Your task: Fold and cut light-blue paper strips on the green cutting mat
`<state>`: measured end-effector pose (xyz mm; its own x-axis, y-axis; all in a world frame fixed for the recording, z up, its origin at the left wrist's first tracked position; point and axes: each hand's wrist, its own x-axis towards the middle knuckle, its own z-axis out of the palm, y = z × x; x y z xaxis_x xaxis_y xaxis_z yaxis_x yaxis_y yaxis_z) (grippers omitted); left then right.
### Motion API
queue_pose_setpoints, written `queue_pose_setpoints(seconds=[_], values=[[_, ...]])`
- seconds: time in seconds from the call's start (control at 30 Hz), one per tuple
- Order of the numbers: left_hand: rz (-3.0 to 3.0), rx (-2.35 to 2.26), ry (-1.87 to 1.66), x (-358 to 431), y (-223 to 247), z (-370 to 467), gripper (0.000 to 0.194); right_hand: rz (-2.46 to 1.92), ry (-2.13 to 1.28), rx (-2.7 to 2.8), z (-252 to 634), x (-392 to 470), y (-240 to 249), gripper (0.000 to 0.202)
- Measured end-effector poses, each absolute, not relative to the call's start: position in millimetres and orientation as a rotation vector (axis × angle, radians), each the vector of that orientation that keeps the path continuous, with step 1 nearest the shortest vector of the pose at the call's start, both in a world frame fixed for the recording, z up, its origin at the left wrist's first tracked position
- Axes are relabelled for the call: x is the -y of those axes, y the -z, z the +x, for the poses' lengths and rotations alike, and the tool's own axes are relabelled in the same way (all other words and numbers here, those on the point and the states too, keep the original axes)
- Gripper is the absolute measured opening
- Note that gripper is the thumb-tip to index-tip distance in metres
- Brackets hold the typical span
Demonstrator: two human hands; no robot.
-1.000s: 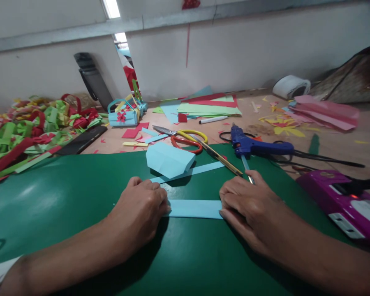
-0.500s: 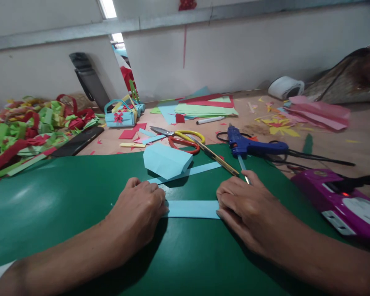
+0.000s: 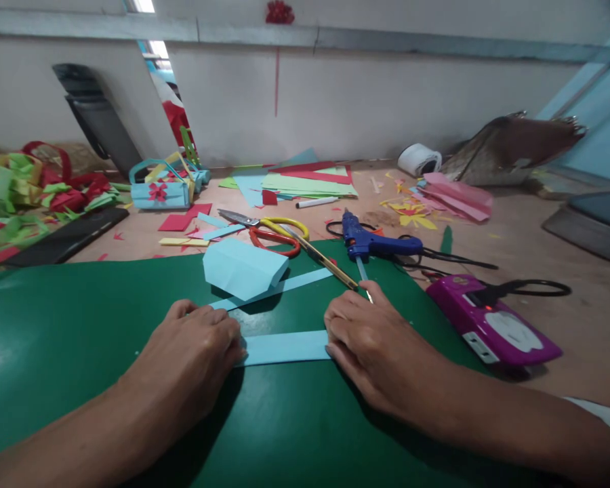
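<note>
A folded light blue paper strip (image 3: 286, 348) lies across the green mat (image 3: 285, 420) between my hands. My left hand (image 3: 200, 352) is closed on its left end, and my right hand (image 3: 363, 342) is closed on its right end. Near the right fingertips a thin metallic tip shows; what it belongs to is hidden. Just beyond the hands, a folded light blue paper piece (image 3: 241, 268) rests partly over a thinner blue strip (image 3: 302, 279).
Scissors (image 3: 269, 227), a gold-coloured cutter (image 3: 330, 264) and a blue glue gun (image 3: 381, 240) lie beyond the hands. A magenta power strip (image 3: 493, 325) is at right. A small blue paper bag (image 3: 160, 194) and a black phone (image 3: 66, 237) are at left.
The view has swung to the right, so most things appear further left. Both hands keep hold of the strip, which lies nearly as before.
</note>
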<state>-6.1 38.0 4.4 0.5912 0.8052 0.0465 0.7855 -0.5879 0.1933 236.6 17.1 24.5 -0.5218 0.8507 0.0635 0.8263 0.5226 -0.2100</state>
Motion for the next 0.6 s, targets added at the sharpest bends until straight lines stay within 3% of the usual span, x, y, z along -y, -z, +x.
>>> queue_pose_setpoints(seconds=[0.27,0.4,0.6], values=[[2.664,-1.349,-0.090,-36.5,-12.5,-5.9,0.026,-1.433,-0.144,2.717,237.4,-18.7,-25.9,0.012],[2.832,-1.228,-0.060,-37.2,-15.9,-10.8,0.020,-1.197,0.096,2.810,237.2,-17.6,-26.8,0.036],[3.075,-0.806,0.026,-40.1,-25.2,-18.9,0.046,-0.833,0.267,2.969,234.9,-21.3,-26.6,0.050]])
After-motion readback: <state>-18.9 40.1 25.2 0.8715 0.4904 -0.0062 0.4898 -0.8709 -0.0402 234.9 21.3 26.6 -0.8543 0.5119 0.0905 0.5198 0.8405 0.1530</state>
